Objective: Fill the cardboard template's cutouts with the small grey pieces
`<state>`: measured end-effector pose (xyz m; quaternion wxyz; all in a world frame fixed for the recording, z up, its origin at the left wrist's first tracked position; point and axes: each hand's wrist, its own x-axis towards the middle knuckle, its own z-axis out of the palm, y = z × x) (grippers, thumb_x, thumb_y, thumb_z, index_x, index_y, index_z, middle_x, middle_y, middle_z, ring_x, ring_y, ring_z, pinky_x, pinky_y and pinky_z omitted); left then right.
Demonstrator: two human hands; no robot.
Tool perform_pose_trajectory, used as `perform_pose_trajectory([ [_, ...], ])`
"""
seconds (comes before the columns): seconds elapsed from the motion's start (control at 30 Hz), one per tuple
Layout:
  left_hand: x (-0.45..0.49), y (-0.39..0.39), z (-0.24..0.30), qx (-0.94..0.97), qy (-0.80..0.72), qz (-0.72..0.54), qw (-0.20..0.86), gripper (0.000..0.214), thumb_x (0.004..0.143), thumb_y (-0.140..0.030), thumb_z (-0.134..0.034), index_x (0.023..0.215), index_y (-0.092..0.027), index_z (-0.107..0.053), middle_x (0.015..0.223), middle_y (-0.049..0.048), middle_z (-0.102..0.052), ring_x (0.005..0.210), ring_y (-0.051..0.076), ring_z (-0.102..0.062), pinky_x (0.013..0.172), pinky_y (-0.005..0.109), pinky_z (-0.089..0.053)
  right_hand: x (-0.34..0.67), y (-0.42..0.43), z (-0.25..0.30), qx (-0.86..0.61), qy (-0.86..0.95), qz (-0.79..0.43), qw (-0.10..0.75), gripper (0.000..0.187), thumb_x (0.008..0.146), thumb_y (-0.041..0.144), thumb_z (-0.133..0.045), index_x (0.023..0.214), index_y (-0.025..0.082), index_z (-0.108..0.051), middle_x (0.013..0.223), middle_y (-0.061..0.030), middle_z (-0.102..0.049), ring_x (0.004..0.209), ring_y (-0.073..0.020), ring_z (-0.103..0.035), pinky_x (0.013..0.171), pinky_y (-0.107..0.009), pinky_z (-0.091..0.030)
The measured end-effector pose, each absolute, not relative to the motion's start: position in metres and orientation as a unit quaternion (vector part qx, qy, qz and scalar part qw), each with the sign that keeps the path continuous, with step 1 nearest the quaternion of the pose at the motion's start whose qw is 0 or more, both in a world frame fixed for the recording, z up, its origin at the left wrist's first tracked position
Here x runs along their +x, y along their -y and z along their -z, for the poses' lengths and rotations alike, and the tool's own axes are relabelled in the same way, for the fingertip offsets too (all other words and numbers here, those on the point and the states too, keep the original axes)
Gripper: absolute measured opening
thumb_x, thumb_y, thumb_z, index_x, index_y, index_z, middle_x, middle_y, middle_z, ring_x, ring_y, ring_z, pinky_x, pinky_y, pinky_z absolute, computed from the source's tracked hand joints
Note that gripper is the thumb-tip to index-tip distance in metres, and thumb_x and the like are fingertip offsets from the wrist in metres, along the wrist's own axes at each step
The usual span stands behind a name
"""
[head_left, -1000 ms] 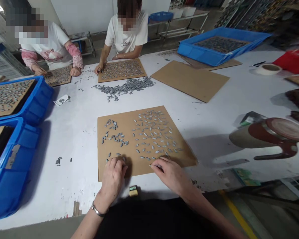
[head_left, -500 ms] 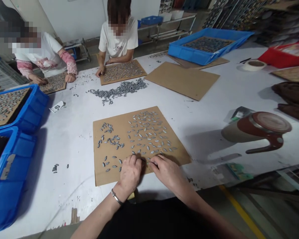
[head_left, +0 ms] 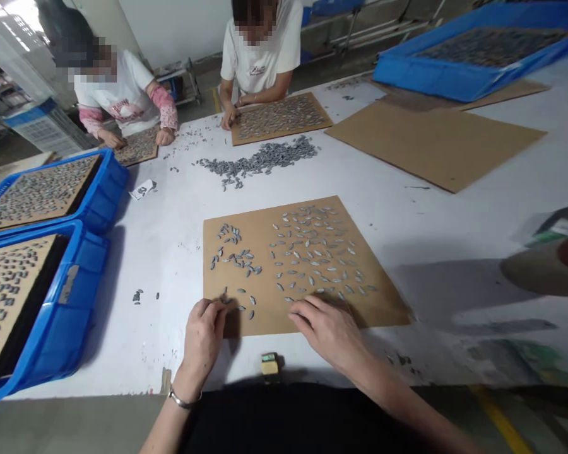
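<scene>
A brown board (head_left: 260, 217) lies before me on the white table, carrying small grey leaf-shaped pieces (head_left: 318, 253). They are spread out in slanting rows on its right part and lie in loose clusters at its left. My left hand (head_left: 202, 337) is at the board's lower left corner, thumb and fingers pinched together by a few loose grey pieces (head_left: 252, 300); what they grip is hidden. Over the board's front edge, below the rows, is my right hand (head_left: 329, 329). Its thumb and forefinger are pinched, and anything between them is too small to make out.
A heap of grey pieces (head_left: 265, 157) lies beyond the board. Blue trays (head_left: 88, 284) with filled boards stand at left, another blue tray (head_left: 435, 79) at back right, near a bare board (head_left: 435, 142). A mug (head_left: 530, 271) stands right. Two co-workers (head_left: 265, 60) sit opposite.
My left hand has moved left, away from my right hand, to the loose pieces at the board's left. My right hand stays near the front edge. The camera view has turned left.
</scene>
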<state>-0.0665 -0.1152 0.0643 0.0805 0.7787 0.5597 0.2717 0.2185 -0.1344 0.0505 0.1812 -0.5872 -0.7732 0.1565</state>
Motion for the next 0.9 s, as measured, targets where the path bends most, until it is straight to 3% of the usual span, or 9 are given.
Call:
perform_pose_trajectory([
  [0.3,-0.041,0.134,-0.048,0.789,-0.529,-0.287,0.123,0.016,0.098,-0.014,-0.055,0.101,-0.022,-0.07,0.101,0.0065,-0.071,0.094,0.02,-0.072,0.085,0.034,-0.062,0.154,0.103,-0.06,-0.467,0.863,-0.167,0.102,0.026,0.1,0.008,-0.048,0.095,0.022,-0.069,0.096,-0.004,-0.067,0.083,-0.0169,-0.061,0.072,-0.03,-0.041],
  [0.4,-0.037,0.126,-0.045,0.791,-0.539,-0.276,0.094,0.016,0.099,-0.015,-0.054,0.1,-0.021,-0.069,0.097,0.0068,-0.07,0.086,0.019,-0.07,0.078,0.034,-0.062,0.154,0.105,-0.057,-0.48,0.856,-0.168,0.094,0.025,0.1,0.009,-0.047,0.093,0.02,-0.067,0.096,-0.0056,-0.067,0.083,-0.0174,-0.061,0.072,-0.03,-0.042],
  [0.47,-0.034,0.117,-0.044,0.803,-0.531,-0.259,0.071,0.017,0.099,-0.015,-0.054,0.102,-0.02,-0.069,0.095,0.0075,-0.07,0.082,0.02,-0.068,0.074,0.035,-0.06,0.166,0.11,-0.057,-0.51,0.833,-0.187,0.104,0.022,0.101,0.012,-0.048,0.094,0.02,-0.067,0.097,-0.0058,-0.068,0.081,-0.0174,-0.062,0.07,-0.03,-0.042],
  [0.6,-0.023,0.096,-0.044,0.857,-0.478,-0.193,0.034,0.028,0.097,-0.008,-0.051,0.116,-0.02,-0.068,0.109,0.011,-0.072,0.092,0.024,-0.065,0.081,0.041,-0.057,0.223,0.119,-0.058,-0.597,0.754,-0.211,0.178,0.019,0.098,0.019,-0.051,0.089,0.022,-0.067,0.095,-0.0045,-0.071,0.084,-0.0185,-0.066,0.073,-0.029,-0.046],
  [0.73,-0.02,0.076,-0.041,0.887,-0.442,-0.131,0.011,0.026,0.095,-0.005,-0.05,0.104,-0.021,-0.069,0.104,0.0099,-0.072,0.087,0.026,-0.061,0.077,0.041,-0.053,0.298,0.13,-0.061,-0.68,0.669,-0.183,0.237,0.019,0.093,0.027,-0.054,0.08,0.022,-0.067,0.084,-0.0048,-0.073,0.08,-0.0202,-0.069,0.074,-0.03,-0.048],
  [0.9,-0.021,0.065,-0.043,0.898,-0.419,-0.138,-0.003,0.02,0.096,-0.009,-0.05,0.089,-0.02,-0.065,0.088,0.0091,-0.066,0.082,0.026,-0.056,0.076,0.04,-0.05,0.33,0.143,-0.066,-0.71,0.634,-0.205,0.225,0.024,0.091,0.032,-0.053,0.073,0.023,-0.066,0.077,-0.0042,-0.074,0.073,-0.0206,-0.068,0.069,-0.03,-0.048],
])
